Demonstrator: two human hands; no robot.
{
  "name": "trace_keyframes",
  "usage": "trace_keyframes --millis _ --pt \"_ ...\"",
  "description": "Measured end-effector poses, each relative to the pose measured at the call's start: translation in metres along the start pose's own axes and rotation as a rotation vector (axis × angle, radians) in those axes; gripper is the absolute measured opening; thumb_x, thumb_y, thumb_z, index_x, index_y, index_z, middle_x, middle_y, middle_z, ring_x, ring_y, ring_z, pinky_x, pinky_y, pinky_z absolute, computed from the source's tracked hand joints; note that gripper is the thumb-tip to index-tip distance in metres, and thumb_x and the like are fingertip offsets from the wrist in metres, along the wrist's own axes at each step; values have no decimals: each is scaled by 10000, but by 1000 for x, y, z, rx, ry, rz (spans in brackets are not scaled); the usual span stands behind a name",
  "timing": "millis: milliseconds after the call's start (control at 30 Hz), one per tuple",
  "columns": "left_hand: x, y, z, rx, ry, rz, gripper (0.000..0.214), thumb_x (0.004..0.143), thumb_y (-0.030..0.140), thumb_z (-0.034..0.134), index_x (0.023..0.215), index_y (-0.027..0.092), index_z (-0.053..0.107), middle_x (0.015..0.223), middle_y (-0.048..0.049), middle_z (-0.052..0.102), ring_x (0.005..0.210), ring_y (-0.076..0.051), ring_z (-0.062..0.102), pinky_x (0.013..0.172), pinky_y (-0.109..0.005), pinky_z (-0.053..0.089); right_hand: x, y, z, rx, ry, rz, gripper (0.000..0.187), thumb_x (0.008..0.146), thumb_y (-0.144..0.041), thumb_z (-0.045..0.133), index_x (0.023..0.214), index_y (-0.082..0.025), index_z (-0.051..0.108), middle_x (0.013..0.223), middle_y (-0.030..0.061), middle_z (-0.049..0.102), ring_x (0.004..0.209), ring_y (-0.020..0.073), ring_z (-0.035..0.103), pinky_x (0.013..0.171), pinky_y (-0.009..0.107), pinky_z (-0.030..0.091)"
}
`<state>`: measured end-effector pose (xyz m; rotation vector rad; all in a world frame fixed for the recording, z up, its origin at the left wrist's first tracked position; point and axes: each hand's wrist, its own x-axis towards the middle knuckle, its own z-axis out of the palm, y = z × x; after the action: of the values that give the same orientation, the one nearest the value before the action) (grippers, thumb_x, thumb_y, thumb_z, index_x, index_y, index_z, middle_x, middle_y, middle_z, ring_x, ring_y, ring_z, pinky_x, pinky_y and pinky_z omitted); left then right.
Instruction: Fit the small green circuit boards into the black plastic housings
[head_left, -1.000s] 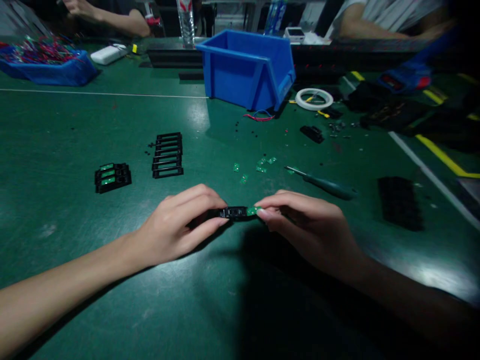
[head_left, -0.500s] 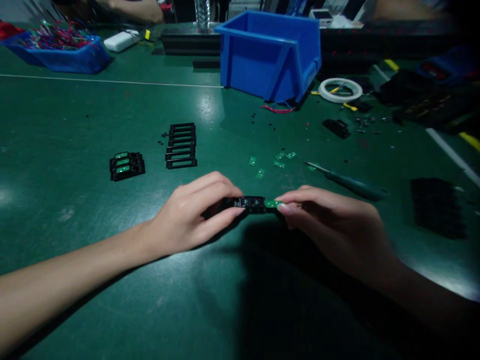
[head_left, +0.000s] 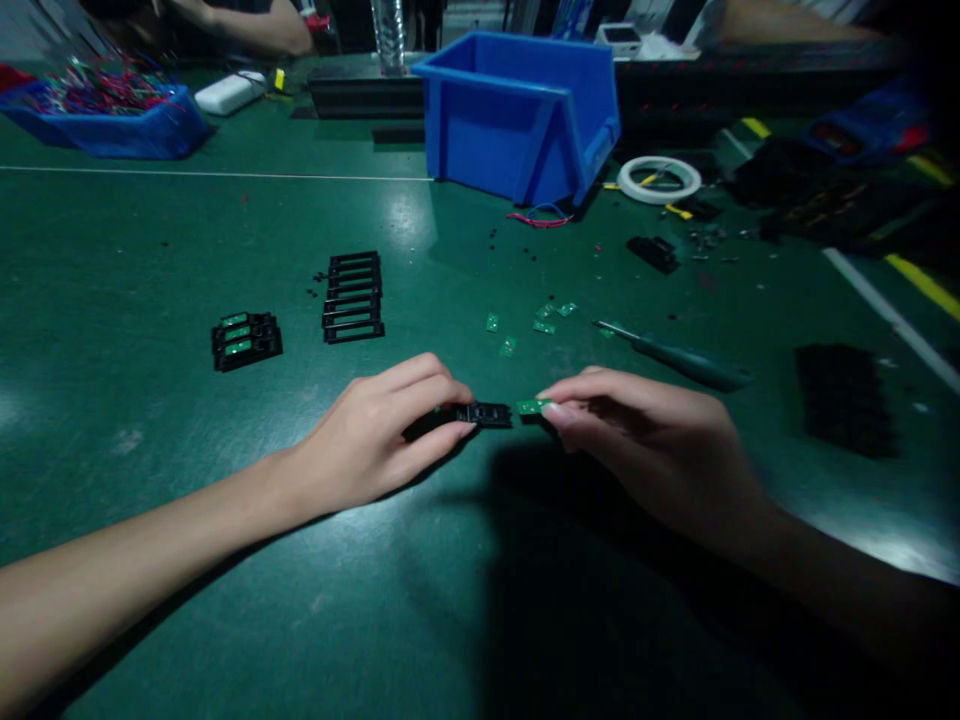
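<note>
My left hand [head_left: 379, 435] pinches a small black plastic frame [head_left: 484, 413] just above the green mat. A tiny green circuit board [head_left: 529, 406] sits at the fingertips of my right hand [head_left: 637, 440], a small gap apart from the frame's right end. Both hands are closed in pinches. Several loose green boards [head_left: 544, 320] lie on the mat beyond my hands. A row of empty black frames [head_left: 352, 296] and a small group of frames with green boards fitted [head_left: 246, 340] lie to the left.
A green-handled screwdriver [head_left: 679, 360] lies right of the loose boards. A blue bin [head_left: 521, 110] stands behind, a tape roll [head_left: 658, 178] to its right, a black tray [head_left: 844, 395] at far right. Another blue tray of wires [head_left: 105, 110] sits far left; other people's arms show at the far edge.
The green board, earlier touching the frame's right end, now sits slightly apart from it in my right fingers. The view has shifted a little; both hands stay in place.
</note>
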<state>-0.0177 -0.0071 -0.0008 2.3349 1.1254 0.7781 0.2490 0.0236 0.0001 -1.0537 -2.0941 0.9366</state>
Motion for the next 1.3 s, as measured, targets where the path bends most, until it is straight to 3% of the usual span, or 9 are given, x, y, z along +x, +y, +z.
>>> trace_keyframes --millis 300,567,1300 --pt "-3 -1 2 93 -106 -43 181 1002 265 571 1145 184 647 856 -3 577 760 -121 545 662 -252 399 2 -3 0 -1 -17 -4 118 960 -309 654 944 -213 720 788 12 707 709 159 648 648 285 470" --pt "-1 -1 2 107 -129 -17 171 986 244 594 1134 178 650 820 14 564 720 -109 523 644 -245 373 0 3 -1 32 -87 -56 105 957 -318 664 989 -233 717 839 2 694 726 150 624 671 287 453" --pt "1 2 0 131 -188 -28 216 978 223 567 1177 188 642 808 25 564 695 -102 515 648 -232 370 0 5 0 -14 -86 -114 106 955 -315 675 999 -228 717 902 -5 709 782 138 631 700 271 453"
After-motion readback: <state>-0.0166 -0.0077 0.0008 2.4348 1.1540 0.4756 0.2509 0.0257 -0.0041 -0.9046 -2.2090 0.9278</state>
